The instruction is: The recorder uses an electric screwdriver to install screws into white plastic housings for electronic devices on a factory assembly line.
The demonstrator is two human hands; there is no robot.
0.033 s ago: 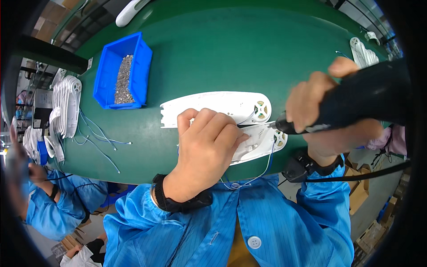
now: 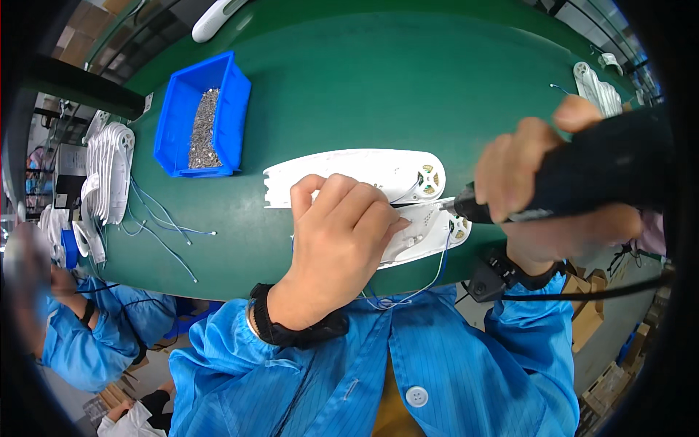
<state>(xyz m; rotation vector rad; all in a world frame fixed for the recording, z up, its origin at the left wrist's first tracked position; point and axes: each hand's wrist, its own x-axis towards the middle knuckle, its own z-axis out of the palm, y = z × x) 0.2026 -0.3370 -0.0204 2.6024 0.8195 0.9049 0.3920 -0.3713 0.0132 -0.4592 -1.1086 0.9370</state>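
Right hand (image 2: 510, 175) clamped round black driver (image 2: 601, 167), tip at near white shell (image 2: 426, 244) on green table (image 2: 378, 87).
Left hand (image 2: 338, 240) covers shell's left part; its grip is hidden, can't tell. Driver's rear lost in darkness.

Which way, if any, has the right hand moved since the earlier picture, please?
Yes, slightly: the right hand has shifted to the right, judged against the upper white shell, which lies practically where it was.

The person wears a bright blue cloth jacket (image 2: 466, 371) with fine dark stripes, a round white button (image 2: 416, 396), and black wristbands (image 2: 277, 331); at right, a blocky black device (image 2: 486, 280) has a black cable (image 2: 590, 295).
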